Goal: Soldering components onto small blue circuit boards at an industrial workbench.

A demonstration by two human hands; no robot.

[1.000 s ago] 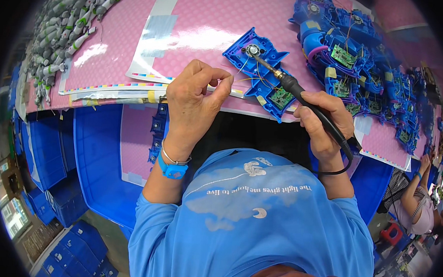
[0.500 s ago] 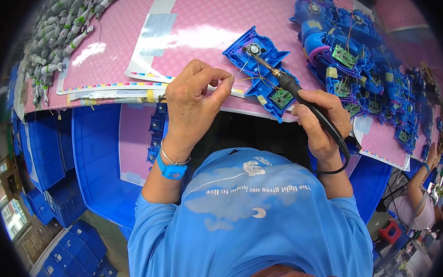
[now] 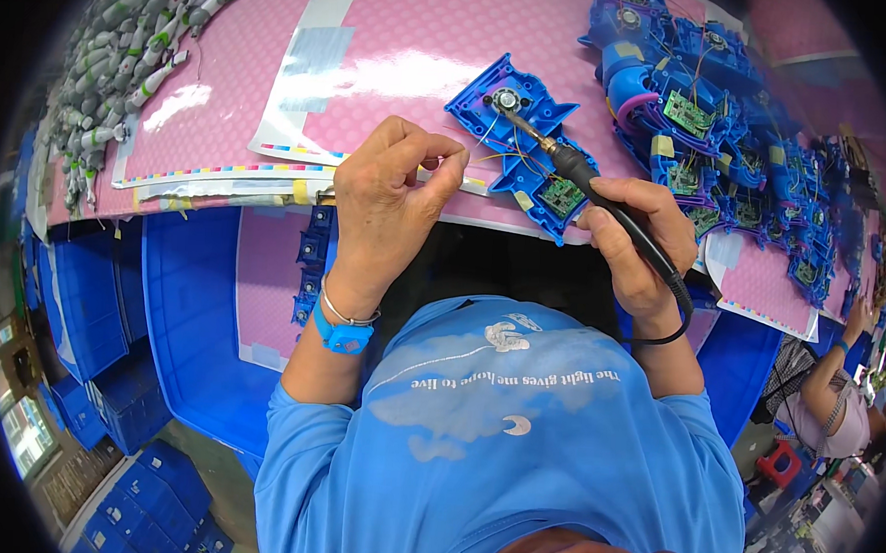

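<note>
Clock directions taken from the blue housing (image 3: 518, 164), which sits on the pink table sheet (image 3: 406, 29), 1 o'clock of frame centre. Housing has a round speaker (image 3: 507, 99) toward 11–12 and a green circuit board (image 3: 563, 195) toward 4–5, thin wires between. Left hand (image 3: 395, 194) at 8 o'clock: thumb and forefinger pinched on a thin pale strand (image 3: 484, 135) slanting up to the speaker; other fingers curled. Right hand (image 3: 645, 237) at 4 o'clock: fingers and thumb wrapped round the black handle of a soldering iron (image 3: 575, 169), tip pointing to 10–11, at the speaker's lower edge; can't tell if touching. Piled blue housings (image 3: 688, 113) at 3, boards and wires showing. Heap of grey-white-green parts (image 3: 123, 75) at 9. Blue bin (image 3: 189, 313) at 8, below table edge. Blue wristband (image 3: 343, 337) on left wrist. Co-worker's arm (image 3: 826, 382) at 4, far off.
</note>
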